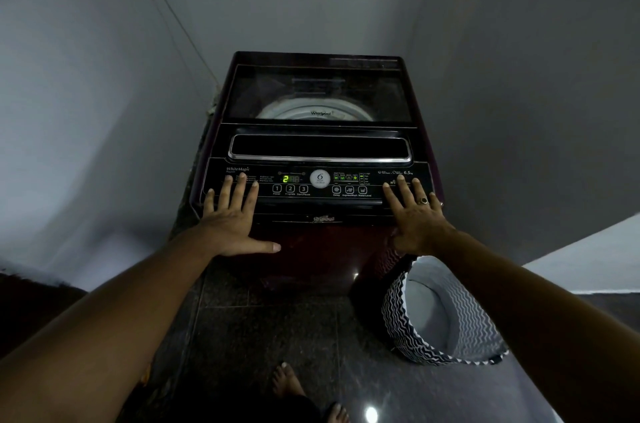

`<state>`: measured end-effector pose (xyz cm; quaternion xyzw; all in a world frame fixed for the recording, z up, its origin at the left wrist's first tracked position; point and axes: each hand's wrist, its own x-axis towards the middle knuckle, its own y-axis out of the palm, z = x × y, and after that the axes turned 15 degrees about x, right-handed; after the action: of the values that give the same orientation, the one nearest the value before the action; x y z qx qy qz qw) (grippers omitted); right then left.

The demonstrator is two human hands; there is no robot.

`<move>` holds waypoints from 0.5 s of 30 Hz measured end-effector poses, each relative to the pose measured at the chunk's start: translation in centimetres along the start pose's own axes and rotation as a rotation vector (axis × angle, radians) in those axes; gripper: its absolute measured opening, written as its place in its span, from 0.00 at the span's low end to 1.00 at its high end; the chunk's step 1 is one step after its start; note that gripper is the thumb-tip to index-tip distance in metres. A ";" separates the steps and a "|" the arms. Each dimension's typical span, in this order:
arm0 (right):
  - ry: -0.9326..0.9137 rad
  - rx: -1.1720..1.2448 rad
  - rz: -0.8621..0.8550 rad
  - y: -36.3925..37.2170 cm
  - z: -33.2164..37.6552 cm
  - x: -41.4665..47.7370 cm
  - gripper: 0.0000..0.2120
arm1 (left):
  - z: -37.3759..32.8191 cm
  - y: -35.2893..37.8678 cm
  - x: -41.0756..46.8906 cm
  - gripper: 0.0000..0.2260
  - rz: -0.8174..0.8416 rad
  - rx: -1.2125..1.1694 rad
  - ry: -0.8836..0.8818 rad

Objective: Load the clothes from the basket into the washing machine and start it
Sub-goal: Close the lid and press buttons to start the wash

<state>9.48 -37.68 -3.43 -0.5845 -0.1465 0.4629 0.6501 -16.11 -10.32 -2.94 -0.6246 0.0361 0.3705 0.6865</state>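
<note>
**Now: both hands flat on the washer's front edge**

Clearly the room is dim, and much is hard to read. The washing machine (318,242) stands straight ahead of the hands, dark red in the body with a black top. Its lid (317,93) lies shut beyond the fingertips. Through the dark glass only a pale ring of the tub and a brand word show; what is in the drum cannot be made out.

The left hand (230,215) is spread open, holding nothing. Its fingers rest on the left end of the control panel (318,185) and its thumb points sideways along the front. The right hand (417,215) is likewise open and flat on the right end of the panel, with a ring (424,200) on one finger. Its thumb is mostly hidden over the front edge.

Between the hands, nearer the left one, the display (290,179) shows a green 2; the digits beside it are too faint to read. The buttons carry the numbers 1, 2 and 3, but the finer print is too small.

Below the right hand, the basket (398,325) sits on the floor (270,325), tipped towards the camera. Its wall is black-and-white zigzag, only pale lining shows inside, and the right forearm cuts off its far side.
</note>
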 end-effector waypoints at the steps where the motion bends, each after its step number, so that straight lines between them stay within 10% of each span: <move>1: 0.000 0.001 0.002 0.0 0.0 0.0 0.56 | 0.0 0.0 0.0 0.66 0.001 -0.003 0.001; 15: -0.002 -0.004 -0.002 0.1 -0.1 0.1 0.56 | 0.0 0.0 -0.1 0.66 0.009 -0.009 0.001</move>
<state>9.54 -37.67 -3.54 -0.5853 -0.1483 0.4625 0.6492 -16.13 -10.39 -2.90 -0.6277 0.0374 0.3733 0.6821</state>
